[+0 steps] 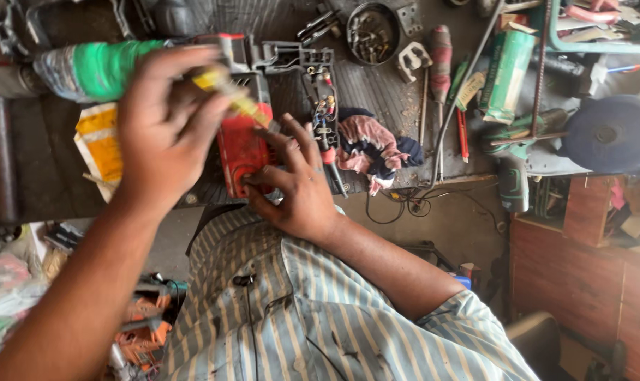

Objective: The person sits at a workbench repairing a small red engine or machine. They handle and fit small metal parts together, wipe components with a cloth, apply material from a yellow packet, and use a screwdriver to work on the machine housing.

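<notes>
My left hand (161, 123) is raised over the bench and grips a yellow-handled screwdriver (231, 95) whose tip points down at a red power-tool body (241, 144). My right hand (295, 187) holds that red body by its near end, thumb and fingers pressed on it. The red body lies on a dark ribbed mat (369, 85). Just right of it sits an open black switch and wiring assembly (322, 106). My striped shirt (320, 310) fills the lower middle of the view.
A crumpled rag (373, 144) lies right of the wiring. A round tin of screws (371, 32), loose screwdrivers (440, 67), a green power tool (512, 152) and a grinding disc (606, 134) crowd the right. A green-wrapped tool (94, 70) lies at the left. Orange tools (143, 324) sit on the floor.
</notes>
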### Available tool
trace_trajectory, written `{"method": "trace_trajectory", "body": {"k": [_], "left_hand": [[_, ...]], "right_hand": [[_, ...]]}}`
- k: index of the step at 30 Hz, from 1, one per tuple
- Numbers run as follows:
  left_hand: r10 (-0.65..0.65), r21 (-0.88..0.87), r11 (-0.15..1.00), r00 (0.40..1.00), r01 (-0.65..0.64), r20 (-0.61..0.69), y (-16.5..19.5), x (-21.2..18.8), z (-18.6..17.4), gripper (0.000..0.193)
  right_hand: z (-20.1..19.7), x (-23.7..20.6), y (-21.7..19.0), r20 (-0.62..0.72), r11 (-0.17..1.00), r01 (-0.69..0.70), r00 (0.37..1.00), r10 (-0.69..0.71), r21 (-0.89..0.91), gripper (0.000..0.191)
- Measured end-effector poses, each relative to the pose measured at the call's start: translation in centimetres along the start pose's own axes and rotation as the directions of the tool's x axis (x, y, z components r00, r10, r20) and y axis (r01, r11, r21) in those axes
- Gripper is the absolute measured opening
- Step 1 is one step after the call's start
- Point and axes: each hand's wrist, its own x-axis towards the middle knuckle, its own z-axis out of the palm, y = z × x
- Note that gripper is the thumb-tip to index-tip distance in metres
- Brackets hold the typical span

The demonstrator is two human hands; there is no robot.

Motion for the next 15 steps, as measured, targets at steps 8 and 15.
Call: {"method": "trace_trajectory", "body": {"k": [8,15], "left_hand": [[0.080,0.195,0.979,0.991,-0.058,-0.105,0.2,-9.6,-0.7,0.033],[0.099,0.254,0.966,0.978,-0.050,-0.182,-0.5,-11.2,-0.1,0.037]], "right_hand": [[0.5,0.5,0.3,0.022,0.999,-0.026,0.999,0.025,0.024,0.019],[0.9,0.4,0.4,0.017,0.999,-0.024,1.000,0.024,-0.023,0.021]]}}
